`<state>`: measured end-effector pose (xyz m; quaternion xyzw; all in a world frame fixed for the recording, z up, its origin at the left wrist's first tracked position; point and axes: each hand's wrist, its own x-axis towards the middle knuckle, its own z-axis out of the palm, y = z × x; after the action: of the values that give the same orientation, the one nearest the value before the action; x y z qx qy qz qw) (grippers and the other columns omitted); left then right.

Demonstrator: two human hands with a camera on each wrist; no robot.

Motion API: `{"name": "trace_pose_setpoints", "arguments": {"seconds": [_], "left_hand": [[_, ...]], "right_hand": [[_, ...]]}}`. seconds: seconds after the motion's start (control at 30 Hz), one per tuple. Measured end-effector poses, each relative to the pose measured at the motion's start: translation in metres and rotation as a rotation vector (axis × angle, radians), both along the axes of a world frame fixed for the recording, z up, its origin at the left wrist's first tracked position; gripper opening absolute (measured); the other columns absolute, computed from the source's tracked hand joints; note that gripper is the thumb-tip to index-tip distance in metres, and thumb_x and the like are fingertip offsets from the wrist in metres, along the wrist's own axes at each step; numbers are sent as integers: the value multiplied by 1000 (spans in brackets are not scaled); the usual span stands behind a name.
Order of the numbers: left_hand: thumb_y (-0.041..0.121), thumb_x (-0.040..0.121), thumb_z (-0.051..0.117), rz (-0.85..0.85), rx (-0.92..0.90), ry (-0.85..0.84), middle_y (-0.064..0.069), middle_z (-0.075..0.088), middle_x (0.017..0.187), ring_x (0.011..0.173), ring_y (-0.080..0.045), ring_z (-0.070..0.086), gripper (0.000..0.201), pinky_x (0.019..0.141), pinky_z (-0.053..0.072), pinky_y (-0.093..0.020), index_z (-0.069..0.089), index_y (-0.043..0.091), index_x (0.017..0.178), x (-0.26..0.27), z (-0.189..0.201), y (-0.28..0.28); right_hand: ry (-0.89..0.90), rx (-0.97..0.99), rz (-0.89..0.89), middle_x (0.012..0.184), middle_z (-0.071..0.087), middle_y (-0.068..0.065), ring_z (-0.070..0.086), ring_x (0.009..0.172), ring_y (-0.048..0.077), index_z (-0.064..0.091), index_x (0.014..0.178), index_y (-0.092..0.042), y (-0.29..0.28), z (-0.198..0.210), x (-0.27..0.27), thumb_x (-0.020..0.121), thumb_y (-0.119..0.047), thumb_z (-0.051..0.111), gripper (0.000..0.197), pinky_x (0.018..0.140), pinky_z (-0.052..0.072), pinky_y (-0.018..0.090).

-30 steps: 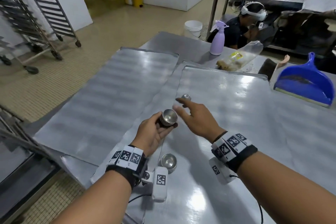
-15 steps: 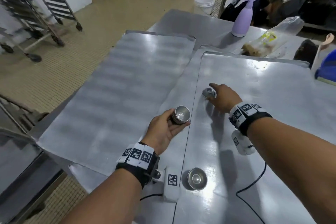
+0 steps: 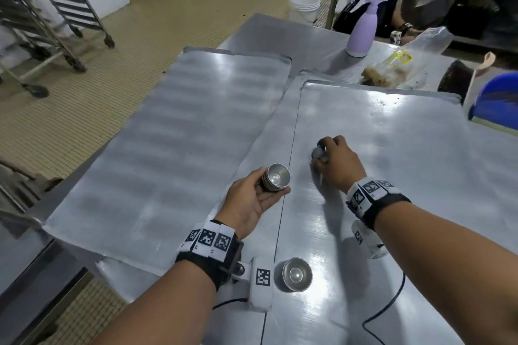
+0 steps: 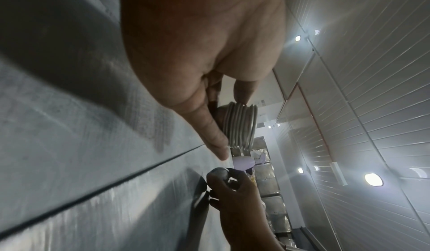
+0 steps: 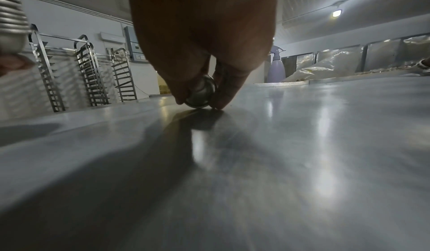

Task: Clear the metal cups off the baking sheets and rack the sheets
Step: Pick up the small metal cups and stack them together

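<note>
Right hand [image 3: 337, 161]: fingertips pinching one small metal cup [image 5: 202, 92], tilted on its rim, at the left edge of the right baking sheet [image 3: 392, 148]. Left hand [image 3: 252, 199]: fingers and thumb curled around a nested stack of cups [image 4: 241, 125], above the seam between that sheet and the left baking sheet [image 3: 173, 148]. One loose cup [image 3: 296, 274] upright near the right sheet's near-left corner; lilac spray bottle [image 3: 361, 28] at the counter's far edge; wrist tags carry only square codes, no legible writing.

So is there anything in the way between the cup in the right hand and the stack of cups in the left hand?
Nothing visible. The right hand pinches the cup on the baking sheet; only bare sheet lies between it and the stack held by the left hand.
</note>
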<state>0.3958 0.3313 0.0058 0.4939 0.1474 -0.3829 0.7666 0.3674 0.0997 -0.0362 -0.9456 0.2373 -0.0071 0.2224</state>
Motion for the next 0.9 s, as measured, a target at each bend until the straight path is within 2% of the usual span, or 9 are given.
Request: {"name": "trace_pose_setpoints", "arguments": {"seconds": [0.07, 0.13, 0.2, 0.3, 0.4, 0.53, 0.63, 0.8, 0.9], "left_hand": [[24, 102, 55, -7, -3, -3, -25, 74, 107, 89, -36, 76, 29, 71, 63, -33, 66, -1, 110, -5, 1, -2], [25, 102, 55, -15, 3, -8, -23, 75, 107, 90, -35, 76, 29, 77, 62, -35, 66, 1, 112, -10, 2, -3], [27, 102, 55, -30, 22, -19, -21, 75, 107, 90, -34, 76, 29, 87, 59, -38, 65, 3, 114, -15, 1, -3], [29, 102, 55, -35, 42, -17, -19, 76, 106, 90, -33, 77, 31, 91, 56, -39, 64, 3, 117, -19, -2, -3], [29, 102, 55, -37, 52, -14, -18, 77, 105, 87, -32, 77, 31, 99, 53, -42, 63, 4, 117, -21, -3, -1], [28, 101, 55, -37, 69, -29, -19, 76, 105, 89, -32, 77, 30, 107, 49, -47, 64, 4, 116, -24, -2, 3], [28, 101, 56, -32, 85, -43, -20, 76, 104, 91, -33, 76, 32, 100, 53, -45, 64, 2, 118, -28, 0, 7], [24, 101, 56, 13, 79, -76, -23, 76, 103, 95, -38, 75, 30, 98, 55, -44, 64, -1, 116, -40, 10, 12], [21, 102, 55, 20, 50, -126, -24, 75, 102, 87, -32, 76, 30, 89, 60, -39, 65, -4, 114, -52, 22, 12]], "right_hand": [[-2, -16, 6, 119, 47, 7, 61, 91, 37, 55, 113, -19, 4, 0, -15, 90, -28, 62, 26, 77, 50, 39], [8, -12, 13, 117, 48, 5, 60, 87, 33, 58, 104, -16, 8, -1, -28, 88, -30, 63, 21, 76, 50, 37], [-8, -11, 17, 112, 47, 0, 58, 83, 26, 61, 97, -15, 12, -2, -41, 86, -35, 66, 23, 74, 48, 34], [-23, 3, 19, 103, 50, -5, 56, 84, 20, 58, 92, -20, 15, -4, -53, 81, -43, 68, 28, 71, 42, 30], [-35, 48, 6, 101, 62, -1, 61, 91, 23, 53, 105, -25, 18, -4, -60, 79, -44, 68, 36, 71, 42, 30], [-23, 35, -15, 127, 60, 3, 59, 113, 24, 47, 139, -21, 23, 0, -71, 85, -42, 65, 61, 90, 46, 33], [-48, 28, 9, 126, 58, 5, 59, 109, 24, 54, 135, -19, 27, 11, -76, 90, -46, 64, 53, 87, 47, 33], [-392, 226, 129, 121, 65, -8, 61, 107, 11, 57, 130, -23, 58, 53, -82, 85, -55, 69, 57, 88, 50, 28], [-385, 216, 291, 119, 67, -10, 62, 104, 10, 54, 130, -27, 81, 72, -89, 85, -54, 69, 56, 89, 50, 30]]}}
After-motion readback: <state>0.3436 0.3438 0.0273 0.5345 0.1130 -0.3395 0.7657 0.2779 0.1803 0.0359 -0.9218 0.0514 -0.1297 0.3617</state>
